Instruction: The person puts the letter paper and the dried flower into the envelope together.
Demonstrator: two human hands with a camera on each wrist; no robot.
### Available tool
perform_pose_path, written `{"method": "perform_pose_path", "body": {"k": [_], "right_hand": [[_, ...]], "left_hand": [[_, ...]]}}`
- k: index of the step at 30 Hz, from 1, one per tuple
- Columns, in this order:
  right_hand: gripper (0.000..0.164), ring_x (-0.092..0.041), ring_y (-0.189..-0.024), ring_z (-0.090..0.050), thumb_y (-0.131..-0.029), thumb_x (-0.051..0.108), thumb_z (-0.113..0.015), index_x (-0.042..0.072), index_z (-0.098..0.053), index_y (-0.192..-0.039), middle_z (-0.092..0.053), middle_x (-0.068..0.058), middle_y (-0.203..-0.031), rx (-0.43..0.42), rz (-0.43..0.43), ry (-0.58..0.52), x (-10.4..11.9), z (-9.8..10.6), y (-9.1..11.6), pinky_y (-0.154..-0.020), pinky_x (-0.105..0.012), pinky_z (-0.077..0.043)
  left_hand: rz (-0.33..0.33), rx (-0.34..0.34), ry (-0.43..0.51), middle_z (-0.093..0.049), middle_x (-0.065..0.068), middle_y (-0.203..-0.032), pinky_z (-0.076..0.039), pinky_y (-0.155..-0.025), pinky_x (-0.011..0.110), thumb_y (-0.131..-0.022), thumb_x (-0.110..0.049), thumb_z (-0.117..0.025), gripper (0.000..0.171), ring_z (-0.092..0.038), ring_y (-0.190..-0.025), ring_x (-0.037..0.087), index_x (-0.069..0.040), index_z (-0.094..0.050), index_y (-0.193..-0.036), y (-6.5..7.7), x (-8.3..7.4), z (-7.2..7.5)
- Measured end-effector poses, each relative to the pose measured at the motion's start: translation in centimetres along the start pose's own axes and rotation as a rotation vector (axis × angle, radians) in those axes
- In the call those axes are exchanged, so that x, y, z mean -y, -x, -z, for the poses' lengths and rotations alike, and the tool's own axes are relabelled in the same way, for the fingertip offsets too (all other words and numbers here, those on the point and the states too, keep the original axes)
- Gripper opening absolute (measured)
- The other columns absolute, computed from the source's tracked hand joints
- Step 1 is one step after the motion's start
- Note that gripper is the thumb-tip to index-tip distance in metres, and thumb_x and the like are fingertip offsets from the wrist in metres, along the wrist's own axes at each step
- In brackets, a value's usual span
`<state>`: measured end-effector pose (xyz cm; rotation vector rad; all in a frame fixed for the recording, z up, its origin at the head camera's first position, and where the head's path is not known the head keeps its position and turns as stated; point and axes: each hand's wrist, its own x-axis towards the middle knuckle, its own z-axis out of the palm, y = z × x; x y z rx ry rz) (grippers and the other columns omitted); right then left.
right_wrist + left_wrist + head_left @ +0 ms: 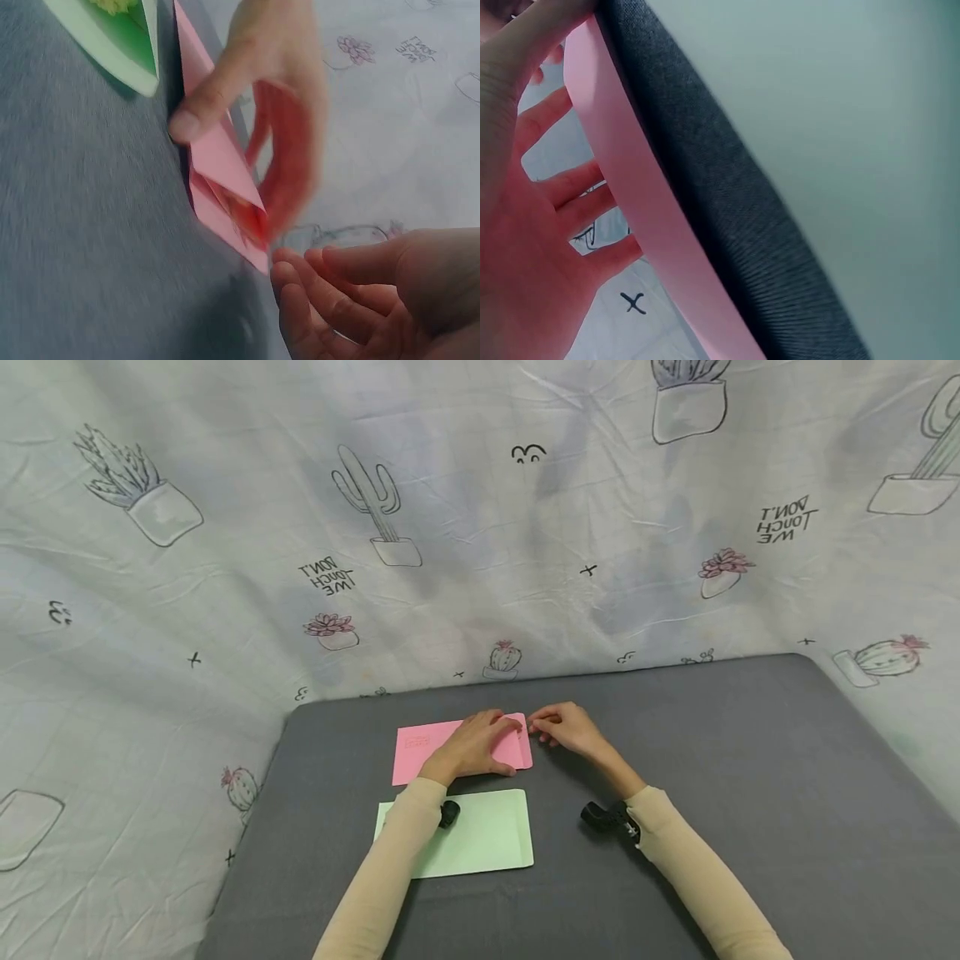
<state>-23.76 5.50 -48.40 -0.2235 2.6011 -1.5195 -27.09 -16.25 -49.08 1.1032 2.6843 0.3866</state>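
Observation:
A pink envelope (411,760) lies at the back of the table with its mouth facing right. My left hand (471,747) holds it across its width, thumb on the near edge and fingers on the far edge. Its mouth gapes in the right wrist view, and something orange-red (241,213) shows inside. Just right of that mouth is my right hand (567,727), fingers loosely bent, with nothing seen in them. Nearer to me a green envelope (487,831) lies flat, partly covered by my left forearm. Yellow crinkled material (116,4) shows in its mouth in the right wrist view.
The grey cloth-covered table (720,760) stretches to the right and front. Behind and to the left hangs a white curtain (465,527) printed with cacti. Black wrist cameras (609,818) are strapped to both sleeves.

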Motion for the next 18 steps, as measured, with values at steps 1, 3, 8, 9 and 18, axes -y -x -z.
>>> {"method": "perform_pose_path", "body": {"k": [1,3,8,9,18], "right_hand": [[0.024,-0.022,-0.073,-0.066,-0.098,0.008,-0.058,-0.008,-0.068,-0.113,-0.072,-0.018,-0.094,-0.006,0.006,0.01,0.0,0.4,0.2,-0.061,-0.033,-0.056],[0.025,-0.023,-0.074,-0.066,-0.098,0.009,-0.058,-0.008,-0.067,-0.114,-0.072,-0.018,-0.096,-0.011,0.029,0.026,-0.2,1.0,0.5,-0.062,-0.032,-0.056],[0.025,-0.024,-0.075,-0.067,-0.098,0.01,-0.059,-0.007,-0.067,-0.114,-0.072,-0.019,-0.097,-0.055,0.068,0.086,-0.9,2.7,1.7,-0.061,-0.031,-0.056],[0.024,-0.025,-0.075,-0.067,-0.098,0.01,-0.059,-0.006,-0.068,-0.114,-0.072,-0.019,-0.097,-0.075,0.076,0.107,-1.1,3.1,2.1,-0.061,-0.032,-0.055],[0.032,-0.041,-0.112,-0.059,-0.097,0.017,-0.063,-0.004,-0.065,-0.121,-0.063,-0.023,-0.122,-0.206,0.154,0.43,-2.2,5.4,5.7,-0.091,-0.057,-0.046]], "left_hand": [[0.002,-0.002,0.003,-0.044,0.009,-0.144,-0.027,-0.115,0.047,-0.077,-0.05,-0.08,0.075,-0.04,-0.134,0.029,-0.028,-0.048,-0.141,0.0,0.0,0.0],[0.01,-0.003,-0.001,-0.043,0.01,-0.145,-0.027,-0.115,0.046,-0.077,-0.05,-0.08,0.075,-0.04,-0.135,0.029,-0.028,-0.048,-0.141,0.1,0.0,0.1],[0.02,0.003,0.004,-0.042,0.008,-0.145,-0.026,-0.116,0.044,-0.078,-0.049,-0.079,0.074,-0.039,-0.135,0.027,-0.029,-0.048,-0.142,0.1,0.0,0.2],[0.021,0.005,0.009,-0.042,0.009,-0.146,-0.025,-0.116,0.044,-0.078,-0.048,-0.08,0.074,-0.038,-0.135,0.027,-0.029,-0.048,-0.142,0.1,-0.1,0.2],[0.036,-0.036,0.001,-0.036,0.014,-0.153,-0.019,-0.117,0.052,-0.082,-0.052,-0.074,0.076,-0.031,-0.142,0.032,-0.024,-0.044,-0.147,0.8,0.2,0.0]]}}
